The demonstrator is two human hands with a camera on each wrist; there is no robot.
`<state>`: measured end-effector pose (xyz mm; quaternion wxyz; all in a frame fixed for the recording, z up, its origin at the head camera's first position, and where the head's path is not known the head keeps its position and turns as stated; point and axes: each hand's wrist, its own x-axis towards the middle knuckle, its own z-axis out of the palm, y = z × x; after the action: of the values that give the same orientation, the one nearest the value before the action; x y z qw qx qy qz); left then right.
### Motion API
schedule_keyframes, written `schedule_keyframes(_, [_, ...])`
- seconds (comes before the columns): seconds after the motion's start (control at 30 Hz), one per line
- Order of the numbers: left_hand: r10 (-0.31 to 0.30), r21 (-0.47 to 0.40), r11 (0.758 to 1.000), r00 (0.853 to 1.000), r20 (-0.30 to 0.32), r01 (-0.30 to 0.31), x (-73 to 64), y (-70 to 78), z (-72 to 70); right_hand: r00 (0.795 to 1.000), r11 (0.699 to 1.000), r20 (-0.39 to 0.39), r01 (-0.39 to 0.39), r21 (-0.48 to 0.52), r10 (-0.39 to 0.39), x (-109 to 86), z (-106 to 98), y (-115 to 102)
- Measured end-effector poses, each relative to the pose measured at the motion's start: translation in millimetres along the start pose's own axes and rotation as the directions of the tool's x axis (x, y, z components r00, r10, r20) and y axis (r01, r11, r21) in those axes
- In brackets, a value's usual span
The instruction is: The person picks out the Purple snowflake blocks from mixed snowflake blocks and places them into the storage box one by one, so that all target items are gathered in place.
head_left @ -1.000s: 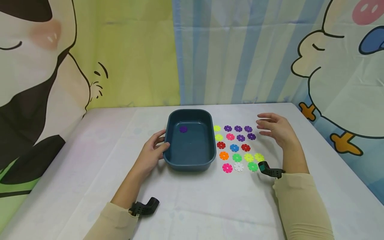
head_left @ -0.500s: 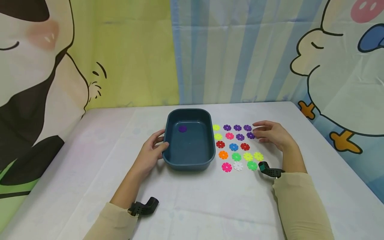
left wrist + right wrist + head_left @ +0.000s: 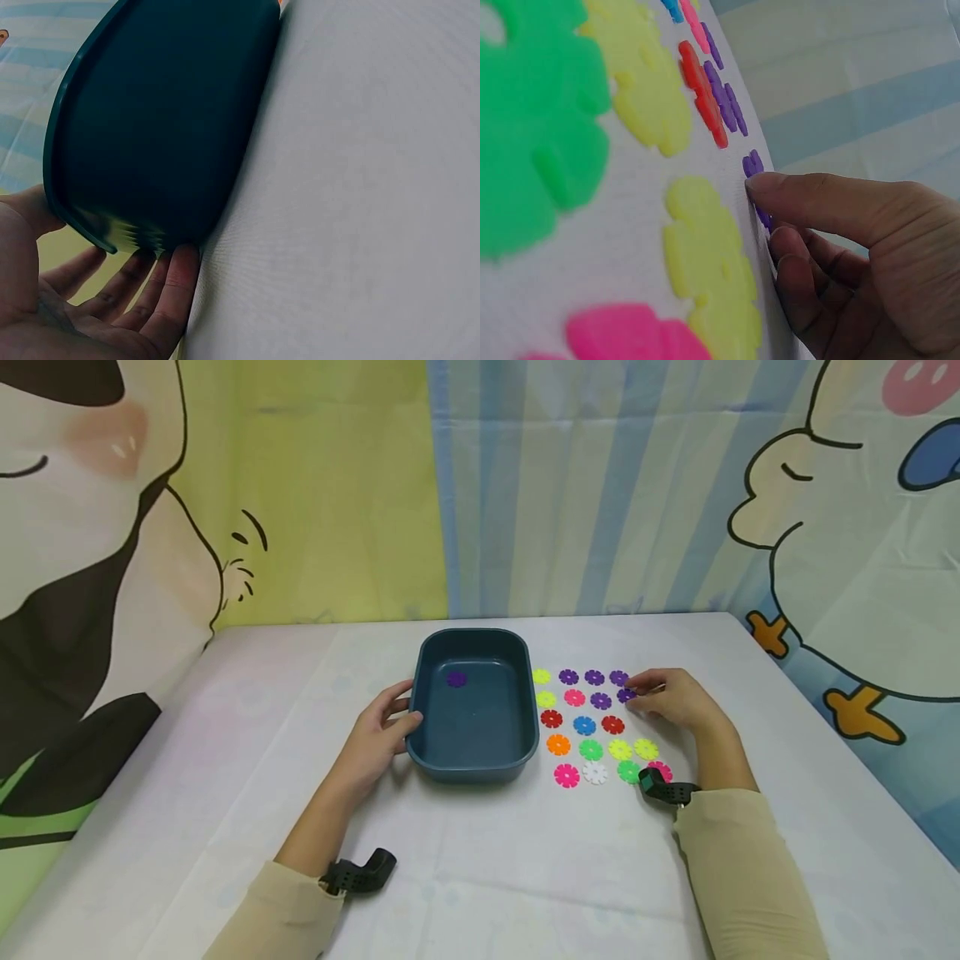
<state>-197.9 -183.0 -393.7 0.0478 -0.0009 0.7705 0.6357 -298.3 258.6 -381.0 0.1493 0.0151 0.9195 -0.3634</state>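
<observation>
My left hand [image 3: 381, 731] holds the near-left side of a dark blue rectangular plastic basin [image 3: 474, 727]. In the left wrist view its thumb is at the rim and its fingertips [image 3: 184, 262] lie along the outer wall. One purple snowflake disc [image 3: 457, 679] lies inside the basin. At the right end of the disc rows, my right hand [image 3: 678, 703] pinches another purple snowflake disc [image 3: 754, 161] between thumb and index finger, down at the cloth. The index fingertip is largely hidden behind the disc and thumb in the right wrist view.
Several flat notched discs lie in rows right of the basin, among them a blue disc [image 3: 584, 726], an orange disc [image 3: 558, 745] and a white disc [image 3: 595, 772]. A white cloth [image 3: 465, 868] covers the table; a printed curtain [image 3: 570, 485] hangs behind its far edge.
My right hand has come down and left from beside the rows onto the rightmost purple disc of the second row, and its fingers have closed in. The left hand and basin stay put.
</observation>
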Motion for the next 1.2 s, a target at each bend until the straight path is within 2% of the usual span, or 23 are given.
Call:
schedule_keyframes(0.57, [-0.01, 0.008, 1.0, 1.0, -0.004, 0.01, 0.3, 0.1, 0.3, 0.999, 0.999, -0.002, 0.034, -0.003, -0.034, -0.6, 2.5, -2.3])
schedule_keyframes(0.93, [-0.014, 0.007, 1.0, 1.0, 0.0, 0.014, 0.3, 1.4, 0.6, 1.0, 1.0, -0.01, 0.019, -0.01, -0.019, -3.8, 1.4, 0.5])
schedule_keyframes(1.2, [-0.015, 0.015, 1.0, 1.0, -0.002, 0.015, -0.5, 0.4, -0.4, 1.0, 0.999, -0.022, 0.005, 0.032, -0.004, -1.4, 0.4, 6.2])
